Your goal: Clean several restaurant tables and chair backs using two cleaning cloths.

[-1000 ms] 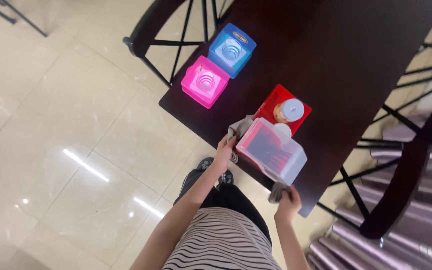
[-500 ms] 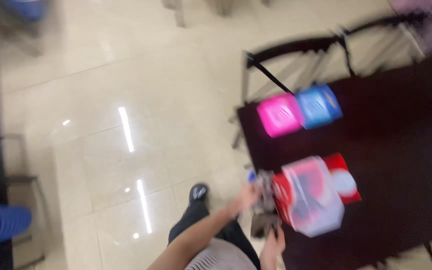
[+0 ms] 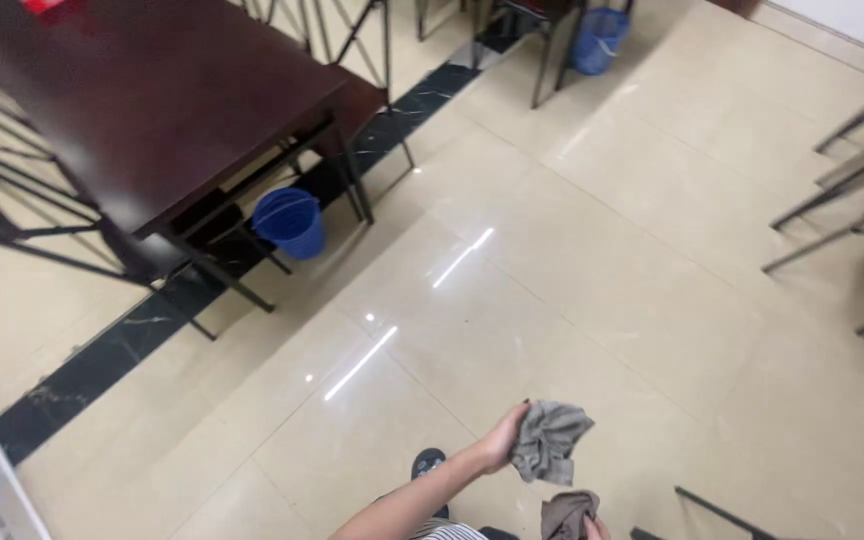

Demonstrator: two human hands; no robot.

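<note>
My left hand (image 3: 504, 440) is closed on a crumpled grey cloth (image 3: 549, 441), held out over the glossy tiled floor (image 3: 592, 260). At the bottom edge my right hand (image 3: 592, 527) grips another bunched grey-brown cloth (image 3: 565, 514); only its fingertips show. Below my left forearm I see my dark shoe (image 3: 428, 464). Both hands are away from any table.
A dark wooden table (image 3: 152, 110) with black metal legs stands at the upper left, a blue bucket (image 3: 290, 221) under its edge. A second blue bucket (image 3: 600, 38) sits at the top by chair legs. More metal chair legs (image 3: 832, 200) stand at the right. A black floor strip runs diagonally.
The view has swung away from the table with the pink, blue and red boxes and the clear container. My hands have left that table and now hold crumpled cloths over the floor.
</note>
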